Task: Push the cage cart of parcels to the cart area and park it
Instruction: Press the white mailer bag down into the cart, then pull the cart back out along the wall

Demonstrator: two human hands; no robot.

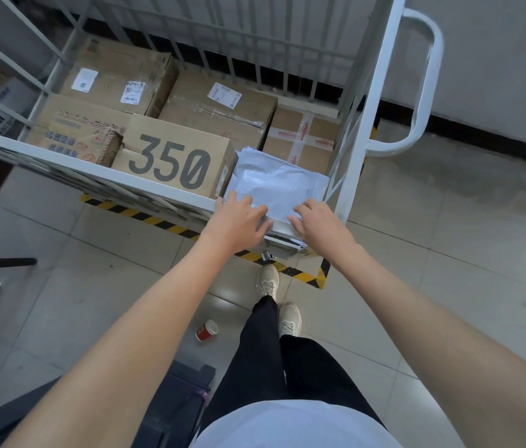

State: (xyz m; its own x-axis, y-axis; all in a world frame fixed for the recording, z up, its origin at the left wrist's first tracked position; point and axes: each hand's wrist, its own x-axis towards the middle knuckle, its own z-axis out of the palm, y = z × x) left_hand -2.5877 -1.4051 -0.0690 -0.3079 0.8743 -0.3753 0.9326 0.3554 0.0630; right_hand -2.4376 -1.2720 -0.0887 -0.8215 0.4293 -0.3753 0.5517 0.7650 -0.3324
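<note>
Both hands are on the near top rail of the cage cart [100, 171], close to its right corner. The left hand [242, 221] lies over the rail with fingers spread and fairly straight, their tips on the edge of a white plastic mailer [274, 185]; the right hand [316, 221] rests just beside it, fingers loosely bent over the rail and touching the same mailer — neither hand looks properly wrapped round anything. The cart stands up against the far wall, inside a bay marked on the tiled floor by yellow-and-black tape [158, 223], with its curved white handle [429, 76] out on the right. Inside are brown cardboard boxes, the nearest printed "350" [171, 163]. My reading is that the pushing is about finished and this is the parking step: the cart seems to sit in its marked area. What remains is probably a last nudge to square it with the tape, then letting go. A red paper cup [207, 330] lies on the floor near the person's shoes.
</note>
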